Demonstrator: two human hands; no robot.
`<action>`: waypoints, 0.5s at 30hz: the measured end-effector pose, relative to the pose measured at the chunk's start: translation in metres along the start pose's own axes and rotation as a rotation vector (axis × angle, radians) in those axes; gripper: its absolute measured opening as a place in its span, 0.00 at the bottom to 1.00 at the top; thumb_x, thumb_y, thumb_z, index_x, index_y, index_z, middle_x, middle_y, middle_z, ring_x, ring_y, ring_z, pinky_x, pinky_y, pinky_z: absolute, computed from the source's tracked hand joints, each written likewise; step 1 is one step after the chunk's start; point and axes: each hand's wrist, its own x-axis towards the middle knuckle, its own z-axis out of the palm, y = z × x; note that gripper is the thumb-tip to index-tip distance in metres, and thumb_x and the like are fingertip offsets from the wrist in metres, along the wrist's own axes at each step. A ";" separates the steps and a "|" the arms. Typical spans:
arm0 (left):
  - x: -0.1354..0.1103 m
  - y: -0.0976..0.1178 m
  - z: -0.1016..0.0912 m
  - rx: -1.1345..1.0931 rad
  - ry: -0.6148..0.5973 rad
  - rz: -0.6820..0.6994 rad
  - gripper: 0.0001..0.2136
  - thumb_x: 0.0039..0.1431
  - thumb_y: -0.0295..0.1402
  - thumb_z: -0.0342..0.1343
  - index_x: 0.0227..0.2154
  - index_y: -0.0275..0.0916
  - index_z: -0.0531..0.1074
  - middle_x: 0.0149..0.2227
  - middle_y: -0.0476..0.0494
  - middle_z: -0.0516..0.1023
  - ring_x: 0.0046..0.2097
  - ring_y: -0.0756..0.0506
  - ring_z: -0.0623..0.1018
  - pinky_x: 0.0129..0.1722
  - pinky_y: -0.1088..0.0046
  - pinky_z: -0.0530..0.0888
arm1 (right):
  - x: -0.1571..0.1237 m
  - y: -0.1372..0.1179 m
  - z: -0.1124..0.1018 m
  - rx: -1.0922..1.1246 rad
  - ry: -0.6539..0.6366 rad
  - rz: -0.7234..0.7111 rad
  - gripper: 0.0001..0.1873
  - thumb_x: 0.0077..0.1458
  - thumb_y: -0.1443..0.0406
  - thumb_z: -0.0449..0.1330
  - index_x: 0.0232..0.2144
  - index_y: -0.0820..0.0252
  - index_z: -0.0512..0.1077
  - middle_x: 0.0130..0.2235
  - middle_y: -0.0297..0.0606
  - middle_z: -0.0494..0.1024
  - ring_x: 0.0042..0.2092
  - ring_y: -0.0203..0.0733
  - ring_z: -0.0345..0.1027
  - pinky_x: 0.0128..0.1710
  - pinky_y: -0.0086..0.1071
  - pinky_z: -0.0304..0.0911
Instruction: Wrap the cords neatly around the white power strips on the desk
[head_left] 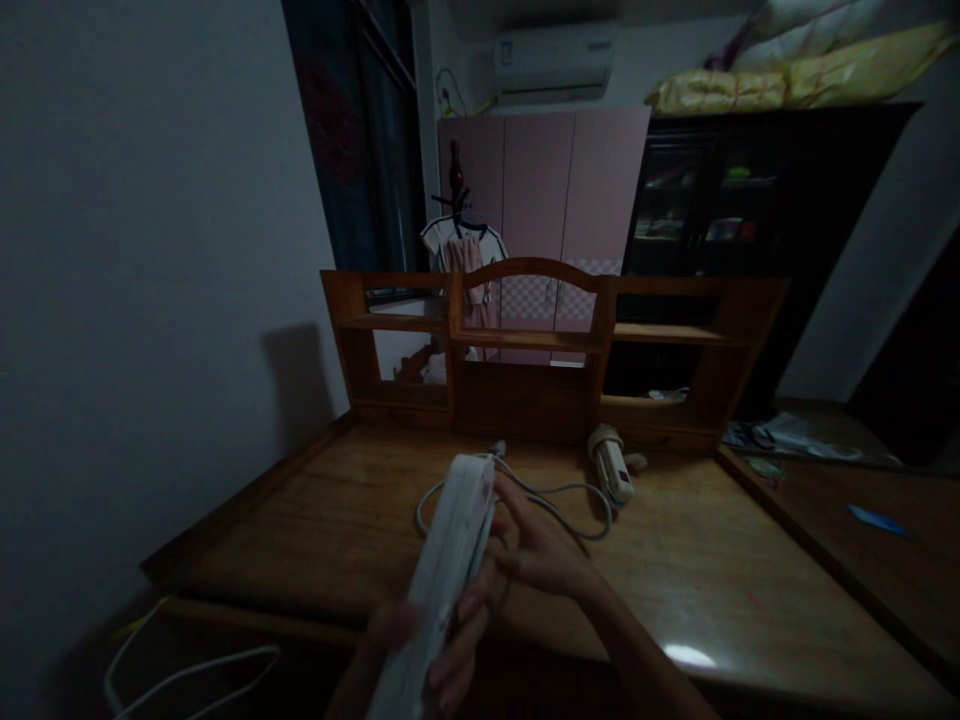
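A long white power strip (442, 575) is held tilted above the near edge of a wooden desk (675, 560). My left hand (442, 650) grips its lower end from below, fingers wrapped over the casing. My right hand (536, 545) is closed against the strip's right side near the upper end. The strip's white cable (559, 495) loops over the desk behind my hands. The room is dim and finger detail is poor.
A small white device (613, 465) lies at the foot of a wooden shelf unit (540, 340) at the desk's back. A white cord (187, 675) hangs low on the left by the wall. A second wooden surface (862, 540) with papers stands on the right.
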 end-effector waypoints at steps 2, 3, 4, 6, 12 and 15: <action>0.001 0.001 0.012 -0.214 -0.166 -0.086 0.17 0.48 0.45 0.60 0.34 0.38 0.66 0.18 0.54 0.60 0.14 0.58 0.58 0.10 0.86 0.58 | 0.006 0.004 0.011 0.022 -0.142 0.007 0.13 0.50 0.64 0.59 0.40 0.57 0.73 0.37 0.37 0.74 0.44 0.43 0.67 0.48 0.37 0.62; 0.000 0.001 0.017 -0.302 -0.181 -0.106 0.17 0.48 0.45 0.60 0.34 0.38 0.67 0.16 0.54 0.59 0.13 0.57 0.58 0.09 0.86 0.56 | 0.009 0.006 0.015 0.076 -0.165 0.031 0.10 0.52 0.63 0.57 0.37 0.58 0.74 0.35 0.37 0.74 0.41 0.42 0.67 0.45 0.35 0.63; -0.003 0.002 0.020 -0.381 -0.144 -0.104 0.17 0.47 0.44 0.61 0.35 0.39 0.67 0.17 0.54 0.60 0.13 0.58 0.59 0.09 0.86 0.55 | 0.012 0.008 0.018 0.141 -0.168 0.066 0.10 0.54 0.61 0.54 0.33 0.59 0.73 0.33 0.37 0.73 0.38 0.40 0.67 0.41 0.32 0.63; -0.011 -0.001 0.022 -0.496 0.004 -0.065 0.21 0.44 0.41 0.63 0.41 0.42 0.68 0.24 0.53 0.67 0.15 0.60 0.59 0.11 0.87 0.57 | 0.019 0.009 0.017 0.265 -0.142 0.141 0.17 0.58 0.57 0.50 0.25 0.61 0.69 0.27 0.35 0.69 0.30 0.36 0.64 0.31 0.27 0.61; -0.029 -0.030 0.005 -0.442 0.129 -0.041 0.28 0.51 0.53 0.53 0.54 0.47 0.65 0.47 0.43 0.71 0.21 0.56 0.68 0.12 0.81 0.60 | 0.046 -0.018 -0.010 0.169 -0.004 0.153 0.23 0.60 0.50 0.52 0.21 0.61 0.58 0.21 0.28 0.52 0.23 0.30 0.43 0.21 0.25 0.41; -0.026 -0.044 0.001 -0.304 0.235 -0.058 0.29 0.55 0.56 0.46 0.55 0.44 0.64 0.44 0.41 0.72 0.26 0.49 0.75 0.18 0.77 0.65 | 0.054 -0.039 -0.021 -0.011 -0.040 0.069 0.23 0.60 0.51 0.52 0.21 0.61 0.56 0.24 0.29 0.50 0.26 0.30 0.43 0.24 0.26 0.41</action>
